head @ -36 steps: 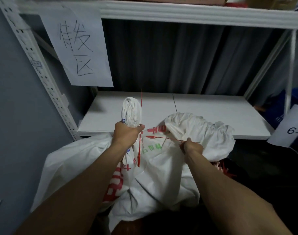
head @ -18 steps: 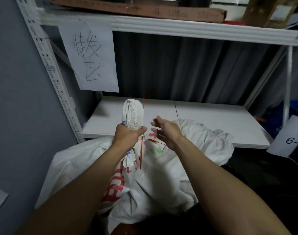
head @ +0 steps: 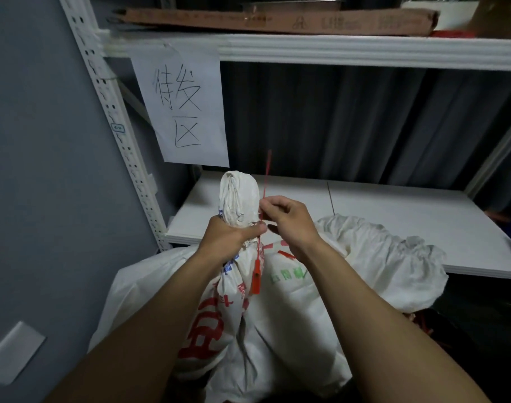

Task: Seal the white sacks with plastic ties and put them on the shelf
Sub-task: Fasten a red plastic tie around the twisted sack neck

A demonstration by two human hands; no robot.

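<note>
A white sack [head: 219, 324] with red lettering stands in front of me, its mouth gathered into a twisted neck [head: 238, 199]. My left hand [head: 229, 242] grips that neck from the left. A thin red plastic tie [head: 256, 274] runs upright beside the neck, its tip above and its flat tag hanging below. My right hand [head: 289, 221] pinches the tie's strap just right of the neck. A second white sack [head: 373, 266] with an open, ruffled mouth lies to the right.
A white shelf board [head: 379, 210] stretches behind the sacks, with a perforated white upright [head: 117, 132] at its left. A paper sign [head: 181, 106] hangs from the upper shelf [head: 335, 49], which carries a long cardboard box [head: 277, 21]. A grey wall [head: 45, 170] is on the left.
My right hand left the red tie on the second sack, rose to the left and now pinches the upright tie at the neck. My left hand kept its grip.
</note>
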